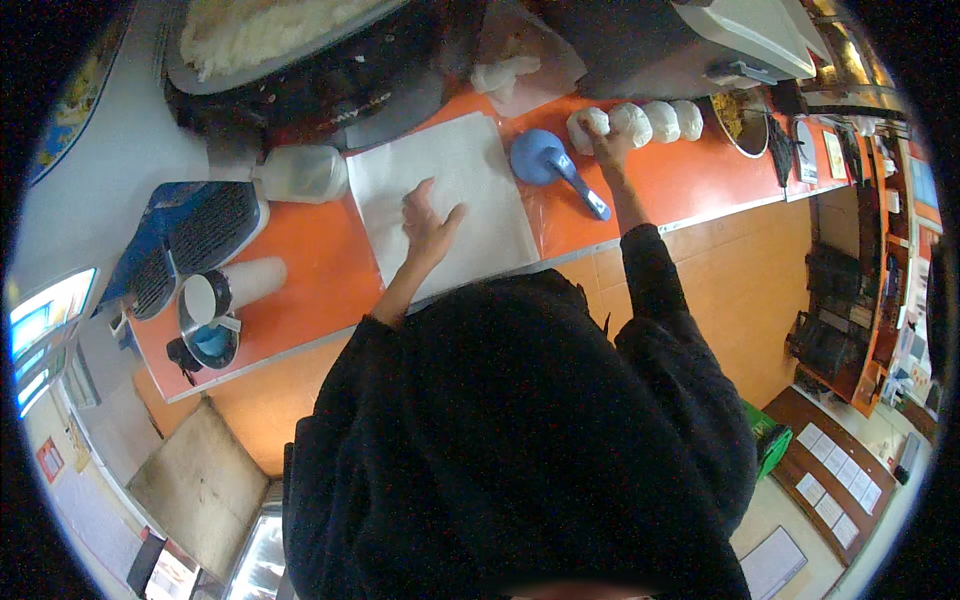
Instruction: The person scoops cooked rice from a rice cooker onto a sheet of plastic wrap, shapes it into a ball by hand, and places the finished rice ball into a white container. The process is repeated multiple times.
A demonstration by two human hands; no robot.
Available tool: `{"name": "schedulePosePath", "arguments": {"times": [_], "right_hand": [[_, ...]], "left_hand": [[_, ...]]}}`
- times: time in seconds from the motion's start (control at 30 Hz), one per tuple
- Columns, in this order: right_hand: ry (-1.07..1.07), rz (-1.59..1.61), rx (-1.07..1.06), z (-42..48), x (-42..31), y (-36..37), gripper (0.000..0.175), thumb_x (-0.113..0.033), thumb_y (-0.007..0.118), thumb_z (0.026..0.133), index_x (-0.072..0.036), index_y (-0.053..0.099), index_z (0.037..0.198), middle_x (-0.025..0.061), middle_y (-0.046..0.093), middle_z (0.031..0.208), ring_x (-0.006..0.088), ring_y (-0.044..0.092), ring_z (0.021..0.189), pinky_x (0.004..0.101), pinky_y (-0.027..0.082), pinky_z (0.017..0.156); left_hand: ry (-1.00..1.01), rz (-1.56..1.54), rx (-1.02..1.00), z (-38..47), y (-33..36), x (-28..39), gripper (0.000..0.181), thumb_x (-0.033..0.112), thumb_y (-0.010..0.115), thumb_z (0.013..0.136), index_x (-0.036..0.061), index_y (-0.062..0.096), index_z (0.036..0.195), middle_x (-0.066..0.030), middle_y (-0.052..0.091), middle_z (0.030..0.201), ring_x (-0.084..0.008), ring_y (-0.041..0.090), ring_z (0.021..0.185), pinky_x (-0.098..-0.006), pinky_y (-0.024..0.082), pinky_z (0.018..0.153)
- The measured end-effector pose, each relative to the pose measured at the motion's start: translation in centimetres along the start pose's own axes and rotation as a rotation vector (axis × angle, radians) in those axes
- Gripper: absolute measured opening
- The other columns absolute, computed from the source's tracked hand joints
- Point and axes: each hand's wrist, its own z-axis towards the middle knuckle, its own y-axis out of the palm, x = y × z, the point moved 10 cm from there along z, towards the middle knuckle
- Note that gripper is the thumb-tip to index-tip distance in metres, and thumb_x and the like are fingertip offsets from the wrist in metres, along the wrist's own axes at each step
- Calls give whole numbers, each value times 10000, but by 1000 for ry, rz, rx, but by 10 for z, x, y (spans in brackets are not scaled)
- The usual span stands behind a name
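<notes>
My left hand (431,225) hovers or rests over a stack of white paper sheets (480,195) on the orange counter, fingers apart and holding nothing. Further right, my right hand (609,142) reaches to a row of several white wrapped bundles (661,121); its fingers touch the leftmost ones, and whether they grip one I cannot tell. Between the paper and the bundles lies a blue ladle or scoop (534,157), its handle pointing towards the counter's front edge. A crumpled clear plastic bag (517,71) lies behind the paper.
A large tray of white rice (262,34) stands at the back left. On the left are a translucent plastic container (304,174), stacked white cups (255,283) and a metal bowl (225,352). A round container of yellow food (741,124) stands beyond the bundles.
</notes>
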Motion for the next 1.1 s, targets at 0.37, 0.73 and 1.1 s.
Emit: {"name": "schedulePosePath", "arguments": {"times": [0.37,0.73,1.1], "right_hand": [[-650,-1145,-37,-43,-48,33,617,-440,481,832,-120,354,1344,111,249,1435,302,196,1333,547,140,1055],[-238,-464,-312,-135,-64,37,556,-88,541,789,-90,346,1309,196,437,1248,379,456,1128,478,403,894],[-954,-649,-75,-45,-492,91,466,-97,510,806,-162,433,1261,159,639,907,369,616,816,447,506,713]], "left_hand": [[225,658,-26,-47,-15,0,628,423,583,787,159,372,1317,-150,284,1367,-339,247,1277,-578,182,993],[210,681,-164,-51,-10,-8,717,429,620,750,181,333,1358,-133,219,1431,-340,206,1316,-595,170,1007],[110,488,-353,-40,-12,-23,814,362,716,666,264,311,1366,-103,133,1466,-324,119,1350,-638,129,1008]]}}
